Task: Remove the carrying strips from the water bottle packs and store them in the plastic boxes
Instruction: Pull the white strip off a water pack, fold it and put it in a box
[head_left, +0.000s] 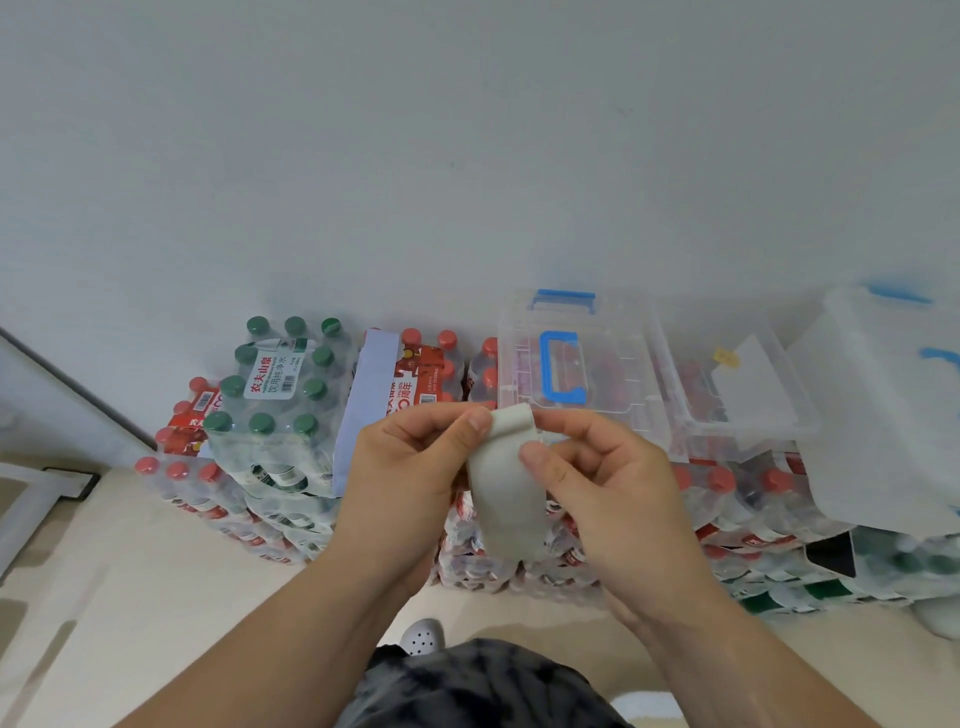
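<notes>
Both my hands hold a white carrying strip (506, 499) in front of me, above the stacked water bottle packs. My left hand (410, 467) pinches its folded top edge with thumb and fingers. My right hand (597, 478) pinches the strip a little lower, thumb on its face. The strip hangs down between them. A closed clear plastic box (576, 358) with blue handle and latch sits on the packs just beyond my hands. An open clear box (743, 384) stands to its right, with a white strip and a yellow tag inside.
A green-capped pack (280, 384) stands on red-capped packs (415, 374) at the left, a pale strip across one of them. A third box with its lid (883, 415) lies at the far right. White wall behind, beige floor, my shoe (423, 636) below.
</notes>
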